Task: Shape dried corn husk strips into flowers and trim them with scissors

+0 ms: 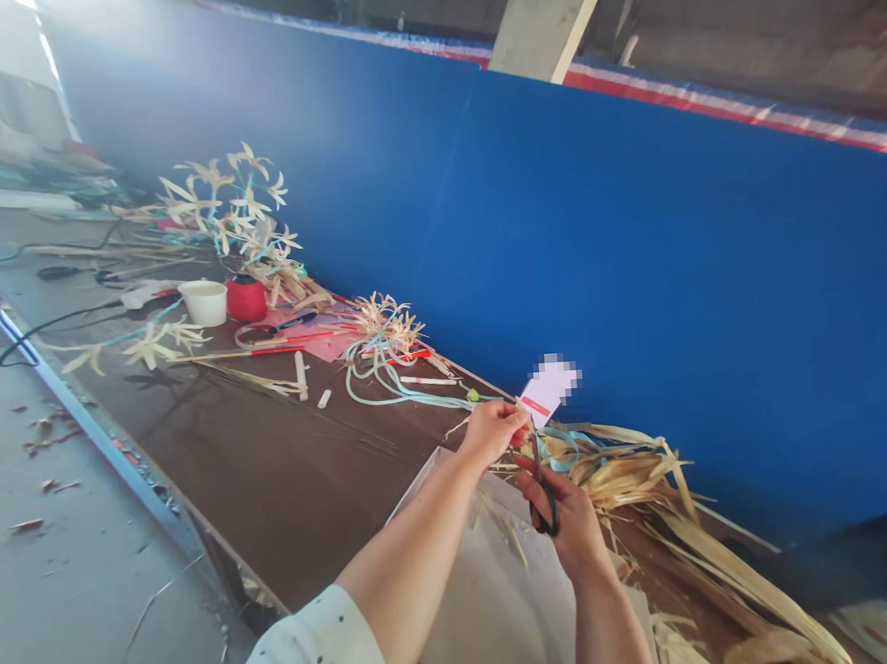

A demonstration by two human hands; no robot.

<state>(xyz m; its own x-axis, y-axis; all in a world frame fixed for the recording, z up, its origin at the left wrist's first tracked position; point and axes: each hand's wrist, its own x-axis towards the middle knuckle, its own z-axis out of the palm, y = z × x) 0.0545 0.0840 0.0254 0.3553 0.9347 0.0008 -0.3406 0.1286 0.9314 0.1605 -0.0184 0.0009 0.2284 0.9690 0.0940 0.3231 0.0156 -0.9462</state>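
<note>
My left hand is closed in a pinch on a thin pale strip of dried husk, just below a small white card with a red stripe. My right hand grips black-handled scissors, the blades pointing up toward the left fingers. Both hands hover over a pile of dried corn husks and a white sheet on the brown table.
Along the blue wall panel lie finished husk flowers, a red thread spool, a white cup, light blue ribbon, red-tipped sticks and a black cable. The table's metal edge runs along the left, with scraps on the floor.
</note>
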